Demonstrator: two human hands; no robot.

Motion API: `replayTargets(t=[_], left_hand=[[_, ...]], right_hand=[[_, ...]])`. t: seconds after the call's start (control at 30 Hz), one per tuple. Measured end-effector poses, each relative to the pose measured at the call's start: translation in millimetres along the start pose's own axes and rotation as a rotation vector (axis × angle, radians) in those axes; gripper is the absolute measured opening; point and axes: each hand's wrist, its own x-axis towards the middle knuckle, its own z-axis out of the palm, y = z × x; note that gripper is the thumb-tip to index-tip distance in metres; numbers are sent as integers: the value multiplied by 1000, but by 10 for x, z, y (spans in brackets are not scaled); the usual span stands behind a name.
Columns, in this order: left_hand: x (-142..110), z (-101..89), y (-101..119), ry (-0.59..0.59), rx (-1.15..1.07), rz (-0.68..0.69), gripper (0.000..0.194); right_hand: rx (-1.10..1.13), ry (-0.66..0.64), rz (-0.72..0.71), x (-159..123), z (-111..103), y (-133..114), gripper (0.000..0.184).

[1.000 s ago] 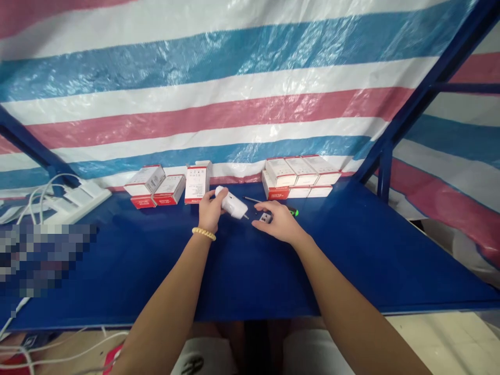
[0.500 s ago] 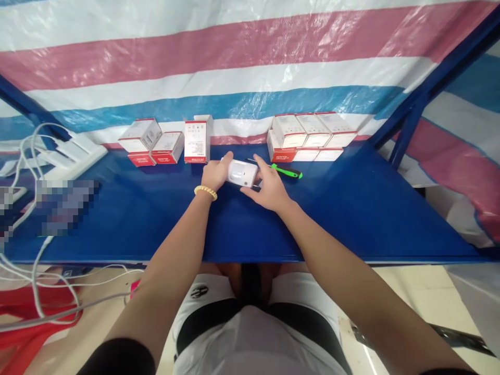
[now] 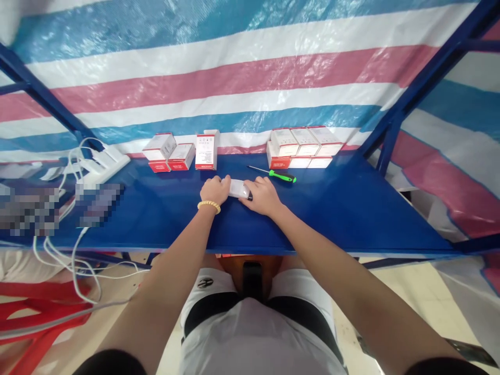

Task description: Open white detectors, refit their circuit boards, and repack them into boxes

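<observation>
A small white motion detector (image 3: 236, 188) is held level between my two hands, low over the blue tabletop. My left hand (image 3: 214, 190) grips its left end with the fingers wrapped round it. At the other end, my right hand (image 3: 264, 196) closes on the right side of the casing, thumb on the near edge. My fingers cover both ends of the detector. Just beyond my right hand lies a screwdriver (image 3: 282, 176) with a green and black handle, its shaft pointing left.
At the back stand white and red detector boxes: a small stack (image 3: 159, 147) on the left, an upright box (image 3: 205, 152) in the middle and a larger stack (image 3: 302, 146) on the right. A white power strip (image 3: 105, 165) with cables sits at the left. Striped sheeting (image 3: 234, 78) hangs behind.
My right hand, earlier spread beside the detector's end, has closed on it. The detector sits slightly lower in view, and the screwdriver's shaft now shows. The whole view has shifted.
</observation>
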Motion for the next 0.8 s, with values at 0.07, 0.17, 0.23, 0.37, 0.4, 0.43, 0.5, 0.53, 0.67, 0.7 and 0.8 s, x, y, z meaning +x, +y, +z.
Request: replayTargets(t=[0.07, 0.17, 0.23, 0.37, 0.4, 0.43, 0.5, 0.53, 0.67, 0.7, 0.8], left_hand=[[-90, -16, -71, 38, -48, 26, 48], [-207, -71, -185, 59, -185, 68, 55], [-282, -113, -249, -6, -187, 77, 62], [-430, -113, -306, -43, -14, 118, 66], [-459, -90, -307, -15, 23, 155, 66], [-481, -61, -306, 9, 56, 197, 69], [-505, -1, -302, 36, 101, 251, 75], [-509, 24, -302, 42, 112, 262, 78], [-506, 60, -304, 58, 121, 262, 82], [-507, 56, -302, 56, 120, 263, 83], [-521, 36, -290, 57, 111, 259, 81]], right_hand=[[19, -5, 0, -25, -6, -8, 47], [47, 43, 65, -71, -38, -35, 58], [71, 104, 138, -153, -104, -100, 56], [209, 275, 241, -702, -253, -475, 18], [273, 269, 214, -934, -244, -616, 12], [339, 209, 165, -1187, -201, -762, 12], [457, 21, 70, -1694, -4, -1020, 16], [506, -115, 47, -1912, 140, -1110, 15], [386, -516, 376, -2365, 780, -1135, 57], [337, -607, 440, -2385, 909, -1089, 66], [251, -802, 420, -2373, 1155, -973, 69]])
